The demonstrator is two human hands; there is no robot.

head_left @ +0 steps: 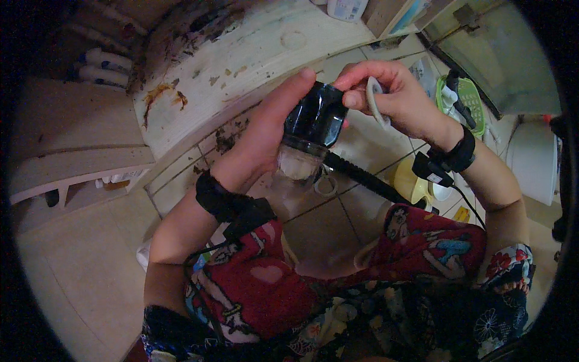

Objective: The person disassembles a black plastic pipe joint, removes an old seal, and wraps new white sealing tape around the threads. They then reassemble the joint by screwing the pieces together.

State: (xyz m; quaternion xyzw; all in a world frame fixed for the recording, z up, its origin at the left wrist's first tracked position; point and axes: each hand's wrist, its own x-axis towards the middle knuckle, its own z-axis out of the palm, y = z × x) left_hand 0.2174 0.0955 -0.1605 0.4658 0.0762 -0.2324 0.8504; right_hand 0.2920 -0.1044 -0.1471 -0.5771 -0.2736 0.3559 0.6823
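My left hand (pixel 256 133) is wrapped round a glossy black cup-shaped fitting (pixel 310 117), thumb along its upper side. A clear, cloudy cup (pixel 295 168) forms its lower end and points down toward my lap. At the fitting's upper right edge, my right hand (pixel 395 96) presses thumb and forefinger together. Round the right thumb hangs a flat white ring (pixel 379 104). Behind the fitting, a black ribbed hose (pixel 368 181) slants down to the right; whether the two are joined I cannot tell.
A stained pale cabinet board (pixel 199 78) stretches across the far side. White bottles (pixel 105 67) stand at the far left. To the right are a green basket (pixel 471 105), a yellow container (pixel 410 181) and a white bin (pixel 532 157). Another ring (pixel 325 186) lies on the tiled floor.
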